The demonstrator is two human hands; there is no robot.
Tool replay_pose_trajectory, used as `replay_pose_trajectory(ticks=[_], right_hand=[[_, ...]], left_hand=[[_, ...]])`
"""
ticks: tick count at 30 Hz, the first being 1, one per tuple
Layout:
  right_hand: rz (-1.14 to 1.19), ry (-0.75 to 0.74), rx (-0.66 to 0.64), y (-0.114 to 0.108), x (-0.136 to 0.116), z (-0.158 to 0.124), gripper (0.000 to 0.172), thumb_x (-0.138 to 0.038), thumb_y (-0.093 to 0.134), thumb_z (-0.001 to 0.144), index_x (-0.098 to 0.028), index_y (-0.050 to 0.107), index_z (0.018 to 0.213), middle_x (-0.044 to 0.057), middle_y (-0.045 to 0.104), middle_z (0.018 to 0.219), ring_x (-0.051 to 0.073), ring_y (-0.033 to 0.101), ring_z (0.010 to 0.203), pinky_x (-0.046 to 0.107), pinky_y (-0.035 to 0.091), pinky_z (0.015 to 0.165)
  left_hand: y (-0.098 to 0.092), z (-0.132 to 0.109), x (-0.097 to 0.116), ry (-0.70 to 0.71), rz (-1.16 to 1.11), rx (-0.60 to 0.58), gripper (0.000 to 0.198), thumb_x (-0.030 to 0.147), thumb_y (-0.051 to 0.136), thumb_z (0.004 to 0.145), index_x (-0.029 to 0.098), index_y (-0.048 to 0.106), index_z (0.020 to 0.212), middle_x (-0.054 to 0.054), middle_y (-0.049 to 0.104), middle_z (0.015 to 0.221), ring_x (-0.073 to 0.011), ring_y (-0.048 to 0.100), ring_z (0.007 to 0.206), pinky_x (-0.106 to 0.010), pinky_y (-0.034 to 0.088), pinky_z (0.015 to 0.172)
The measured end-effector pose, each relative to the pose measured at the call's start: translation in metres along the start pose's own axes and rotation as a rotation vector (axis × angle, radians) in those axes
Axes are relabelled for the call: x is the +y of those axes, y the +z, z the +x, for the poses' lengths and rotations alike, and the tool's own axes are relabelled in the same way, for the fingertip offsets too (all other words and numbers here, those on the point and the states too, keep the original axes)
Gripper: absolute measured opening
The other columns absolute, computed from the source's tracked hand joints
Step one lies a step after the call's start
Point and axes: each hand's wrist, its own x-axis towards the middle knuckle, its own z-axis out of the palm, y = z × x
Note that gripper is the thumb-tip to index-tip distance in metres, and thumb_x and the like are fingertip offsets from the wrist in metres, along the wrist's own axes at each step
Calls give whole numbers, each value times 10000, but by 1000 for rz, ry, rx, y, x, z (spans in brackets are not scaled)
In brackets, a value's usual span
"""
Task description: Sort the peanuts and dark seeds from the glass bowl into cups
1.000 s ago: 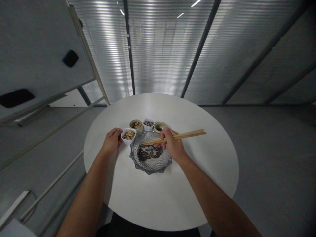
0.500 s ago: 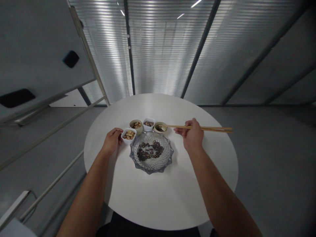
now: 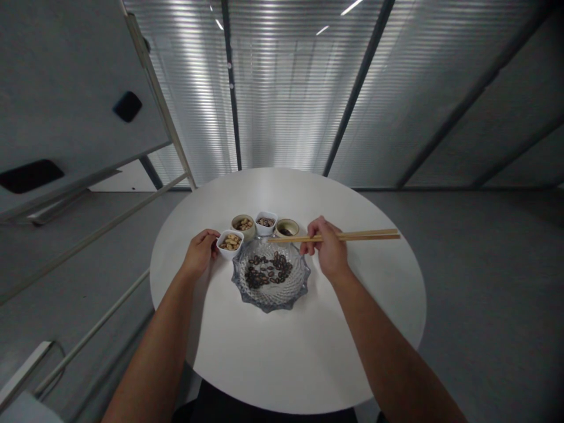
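The left hand (image 3: 200, 252) is cupping the white bowl of peanuts (image 3: 230, 242) on the round worktop (image 3: 273, 352). Dark seeds (image 3: 267, 273) are lying in the glass dish (image 3: 269, 304) just beside it. The right hand (image 3: 328, 252) is gripping the chopsticks (image 3: 356, 236), with their tips hovering over the dish's far rim.

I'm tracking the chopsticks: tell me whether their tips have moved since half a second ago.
Yes. The chopsticks swung to the person's left: their tips left the small round bowl and now hang over the glass plate's far rim.
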Motion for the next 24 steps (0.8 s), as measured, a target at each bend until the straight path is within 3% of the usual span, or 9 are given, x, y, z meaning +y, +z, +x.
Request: replay_pose_trajectory(ticks=[6, 11, 18, 24], right_hand=[[-83, 51, -286, 9, 6, -13, 547, -717, 571, 872, -226, 547, 633, -48, 471, 401, 152, 544, 398, 265, 442, 445], [-185, 23, -430, 4, 15, -15, 505, -660, 542, 932, -223, 548, 680, -39, 516, 489, 142, 545, 458, 266, 430, 483], [-214, 36, -471, 3, 18, -16, 490, -653, 544, 935, -225, 554, 698, -30, 544, 519, 144, 551, 482, 274, 447, 506], [-102, 147, -430, 13, 9, -21, 584, -785, 561, 833, -233, 531, 646, -68, 428, 429, 137, 489, 392, 281, 458, 455]], left_hand=[[6, 0, 4, -5, 35, 2, 167, 333, 622, 733, 174, 652, 771, 24, 525, 508, -113, 443, 400, -225, 298, 383], [8, -1, 6, 5, 52, -1, 177, 339, 617, 743, 169, 654, 773, 23, 527, 513, -112, 439, 405, -229, 297, 386], [9, -2, 4, 2, 37, -5, 171, 341, 628, 746, 173, 655, 769, 27, 524, 523, -110, 439, 408, -230, 304, 392], [9, -1, 3, 1, 12, 2, 156, 324, 631, 727, 173, 658, 759, 26, 526, 518, -109, 440, 405, -229, 310, 390]])
